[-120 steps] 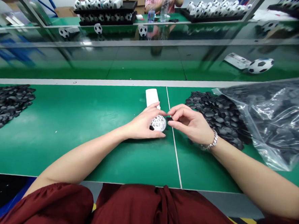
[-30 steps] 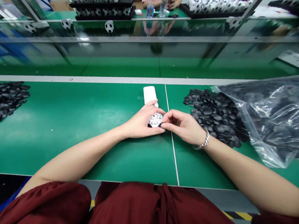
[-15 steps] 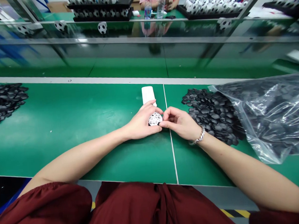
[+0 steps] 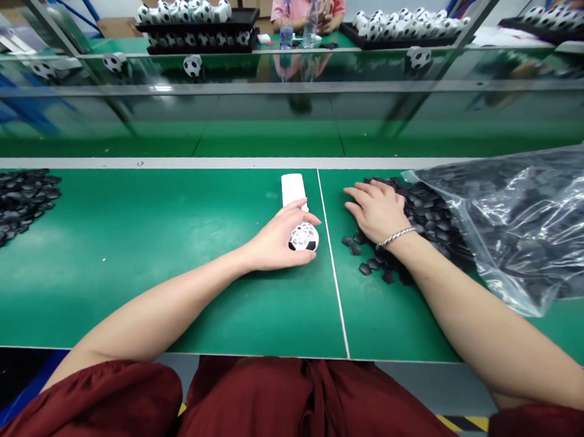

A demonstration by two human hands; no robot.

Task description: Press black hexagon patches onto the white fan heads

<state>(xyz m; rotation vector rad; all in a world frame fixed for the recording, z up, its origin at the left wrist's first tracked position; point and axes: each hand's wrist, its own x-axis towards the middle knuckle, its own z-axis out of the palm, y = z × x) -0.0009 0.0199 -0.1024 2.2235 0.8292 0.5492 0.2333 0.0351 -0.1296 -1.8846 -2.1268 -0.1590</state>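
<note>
My left hand (image 4: 282,240) curls its thumb and fingers around a white ball frame (image 4: 303,235) with soccer-ball openings. Black patches show on the lower side of the ball. The ball joins or rests against a white block-like part (image 4: 293,189) lying beyond it; the contact is partly hidden by my fingers. My right hand (image 4: 378,210), with a silver bracelet at the wrist, lies spread palm-down on a pile of small black pentagon pieces (image 4: 428,217). Several loose pieces lie at the pile's near left edge. Nothing shows between the right fingers.
A clear plastic bag (image 4: 535,230) of black pieces lies at the right. Another black pile (image 4: 11,206) sits at the far left. Beyond the rail, trays (image 4: 202,49) hold soccer-ball items, and two bottles stand near a person in a pink shirt (image 4: 309,6).
My right hand has left the ball and moved right onto the black pile, its fingers now spread. Some pieces have shifted toward me. My left hand stays around the ball.
</note>
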